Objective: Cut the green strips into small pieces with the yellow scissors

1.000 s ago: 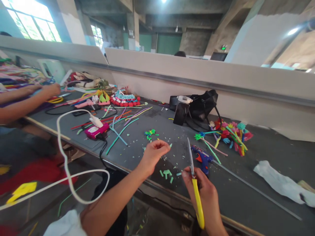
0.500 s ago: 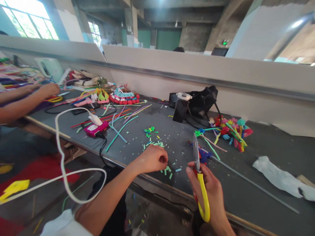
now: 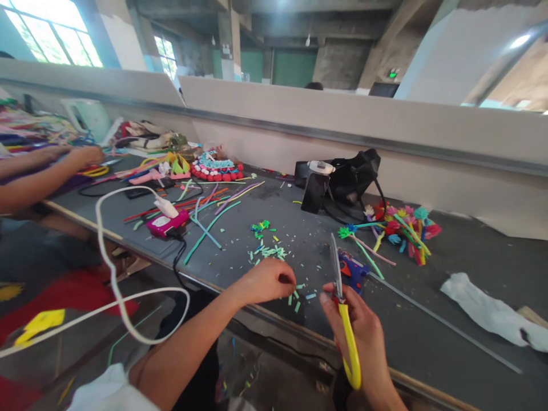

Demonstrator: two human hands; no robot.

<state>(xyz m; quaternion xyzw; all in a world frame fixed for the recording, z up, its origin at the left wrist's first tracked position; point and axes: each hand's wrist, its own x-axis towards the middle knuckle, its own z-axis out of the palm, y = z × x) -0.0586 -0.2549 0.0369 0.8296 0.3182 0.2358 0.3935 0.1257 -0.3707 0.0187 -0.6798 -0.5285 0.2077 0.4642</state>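
Note:
My right hand (image 3: 362, 337) grips yellow-handled scissors (image 3: 342, 308), their closed blades pointing up and away over the grey table (image 3: 428, 337). My left hand (image 3: 265, 281) is low near the table's front edge, fingers pinched together among small green foam scraps (image 3: 295, 297); what the pinch holds is too small to make out. A blue glue gun (image 3: 351, 271) lies just behind the scissor blades. More green cuttings (image 3: 268, 250) lie a little farther back.
Colourful foam flowers on stems (image 3: 396, 231) lie beside a black bag (image 3: 346, 182). A pink device (image 3: 165, 224) with a white cable (image 3: 111, 274), long foam strips (image 3: 209, 225) and a red-and-blue craft piece (image 3: 216, 168) lie left. Another person's arms (image 3: 38, 171) work at far left. White cloth (image 3: 488, 311) lies right.
My left hand came down from a raised pinch to the table edge among the green scraps. The scissors shifted slightly, still gripped in my right hand.

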